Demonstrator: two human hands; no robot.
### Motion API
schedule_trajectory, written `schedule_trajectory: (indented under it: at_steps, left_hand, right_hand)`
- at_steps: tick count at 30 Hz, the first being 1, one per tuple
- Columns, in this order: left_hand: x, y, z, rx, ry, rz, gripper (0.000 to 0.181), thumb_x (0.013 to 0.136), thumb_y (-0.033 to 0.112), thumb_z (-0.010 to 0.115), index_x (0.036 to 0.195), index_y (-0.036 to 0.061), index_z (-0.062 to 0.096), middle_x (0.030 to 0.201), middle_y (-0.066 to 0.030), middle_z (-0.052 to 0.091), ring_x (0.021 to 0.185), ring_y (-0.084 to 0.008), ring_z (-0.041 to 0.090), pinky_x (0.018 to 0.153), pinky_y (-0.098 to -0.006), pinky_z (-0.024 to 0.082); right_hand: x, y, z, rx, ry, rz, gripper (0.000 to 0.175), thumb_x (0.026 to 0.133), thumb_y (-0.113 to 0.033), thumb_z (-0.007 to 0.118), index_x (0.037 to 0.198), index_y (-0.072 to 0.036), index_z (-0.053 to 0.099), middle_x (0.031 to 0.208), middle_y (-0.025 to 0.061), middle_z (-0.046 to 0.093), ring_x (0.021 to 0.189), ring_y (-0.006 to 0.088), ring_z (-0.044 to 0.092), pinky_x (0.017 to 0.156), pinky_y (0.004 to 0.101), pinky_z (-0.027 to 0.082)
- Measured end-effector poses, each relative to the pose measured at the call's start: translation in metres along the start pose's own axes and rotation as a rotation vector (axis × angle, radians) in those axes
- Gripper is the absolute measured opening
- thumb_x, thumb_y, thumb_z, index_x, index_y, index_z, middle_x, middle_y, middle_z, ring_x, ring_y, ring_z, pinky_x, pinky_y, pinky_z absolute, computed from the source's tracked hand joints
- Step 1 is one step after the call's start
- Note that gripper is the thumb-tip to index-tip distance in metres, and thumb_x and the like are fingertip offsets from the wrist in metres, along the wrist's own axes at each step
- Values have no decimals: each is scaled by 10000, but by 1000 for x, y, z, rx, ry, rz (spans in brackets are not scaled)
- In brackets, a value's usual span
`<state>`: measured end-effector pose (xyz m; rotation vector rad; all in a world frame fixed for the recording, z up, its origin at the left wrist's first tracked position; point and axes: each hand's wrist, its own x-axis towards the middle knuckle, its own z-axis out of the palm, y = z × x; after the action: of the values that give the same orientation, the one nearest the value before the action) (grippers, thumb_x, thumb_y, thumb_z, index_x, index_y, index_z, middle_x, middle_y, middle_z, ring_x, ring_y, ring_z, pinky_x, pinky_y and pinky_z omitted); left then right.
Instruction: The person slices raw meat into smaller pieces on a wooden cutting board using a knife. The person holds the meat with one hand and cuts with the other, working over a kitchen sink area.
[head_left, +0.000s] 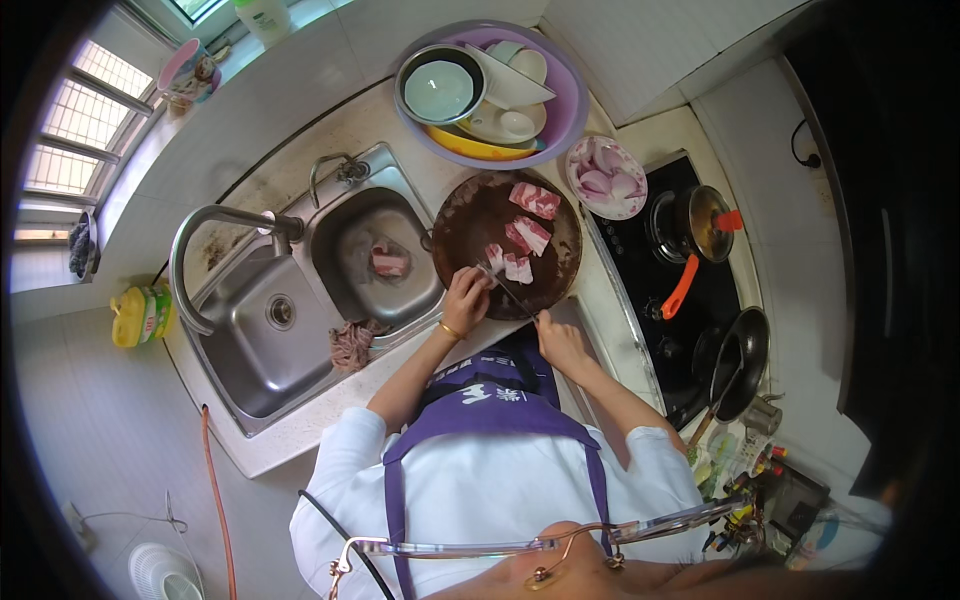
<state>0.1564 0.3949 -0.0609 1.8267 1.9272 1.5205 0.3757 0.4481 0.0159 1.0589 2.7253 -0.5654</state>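
Observation:
A round dark wooden chopping board lies on the counter before me. Strips and chunks of raw fatty meat are spread over its right half. With bent fingers, my left hand holds a small piece of meat near the board's front edge. My right hand grips the handle of a kitchen knife. The blade slants away and to the left, its far end beside my left fingertips. Whether it is cutting into the meat cannot be seen.
Left of the board is a double-basin steel sink, with another meat piece in its right basin. A purple tub of dishes stands behind. A plate of cut onions sits near the black gas hob, which carries a small pan.

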Motion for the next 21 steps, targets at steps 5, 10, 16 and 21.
schedule_trajectory:
  at_steps: [5,10,16,21]
  left_hand:
    - [-5,-7,2,-11,31,11,315,695,-54,660,994,22,597,1054,-150,545,987,-348,543,849,-416,460]
    - [-6,-7,3,2,40,-11,338,686,-51,668,1007,9,582,1070,-158,535,974,-356,544,840,-422,468]
    - [-4,-5,2,3,23,-13,334,684,-48,667,1003,-6,577,1069,-168,534,972,-361,548,837,-422,469]
    - [-6,-8,1,-31,32,-5,333,682,-41,662,1001,-15,573,1063,-187,536,968,-376,554,830,-426,472]
  right_hand:
    - [-10,6,-10,86,53,16,181,919,-172,498,846,-11,459,579,220,588,545,415,603,496,503,477]
    - [-14,-9,-38,81,68,3,173,916,-171,502,851,-20,447,618,200,604,545,403,596,504,488,473]
    - [-9,-13,-44,33,-2,-54,180,914,-168,505,837,-18,442,587,194,592,522,391,592,487,485,468]
    - [10,-20,-48,-6,-106,-68,121,789,-57,547,852,2,461,573,188,599,538,364,630,480,463,504]
